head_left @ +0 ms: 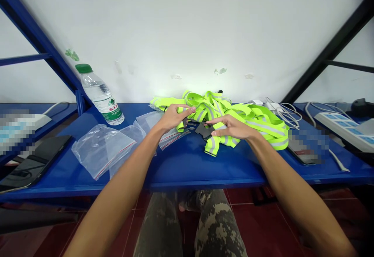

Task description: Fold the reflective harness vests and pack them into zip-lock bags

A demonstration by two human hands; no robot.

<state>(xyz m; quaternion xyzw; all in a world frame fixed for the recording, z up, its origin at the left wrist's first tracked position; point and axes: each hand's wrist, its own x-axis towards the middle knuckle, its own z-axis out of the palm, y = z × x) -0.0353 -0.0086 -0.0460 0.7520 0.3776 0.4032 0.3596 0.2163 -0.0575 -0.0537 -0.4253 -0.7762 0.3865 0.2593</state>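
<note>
Action front and centre

Here we go, you've got both arms out over the blue steel desk [187,167], your left hand [175,118] and your right hand [233,127] facing each other with a black plastic buckle [202,129] right between them! Look at your right fingers [217,121]: they're spread apart, index on top and thumb underneath, right at the buckle. Your left fingers [187,110] are stretched out close together beside a band of neon yellow reflective webbing [222,111], reaching toward that same buckle. Are you actually clamped on it? From this view, I can't tell for either hand.

The buckle sits at the front of the tangled webbing pile, mid-desk, with grey reflective stripes running along the bands and one loop trailing toward you. Over on your left, two clear zip bags [101,152] with red seal lines lie flat, a third bag [152,120] tucks in beside your left hand, and a green-capped water bottle [101,95] stands behind them. Over on your right, white cables [288,115] coil behind the pile, a pixelated phone [304,148] lies by the webbing, and a power strip [341,130] sits further along. Below the desk edge, it's your camouflage trousers [189,226] over a red tile floor [257,226]!
</note>
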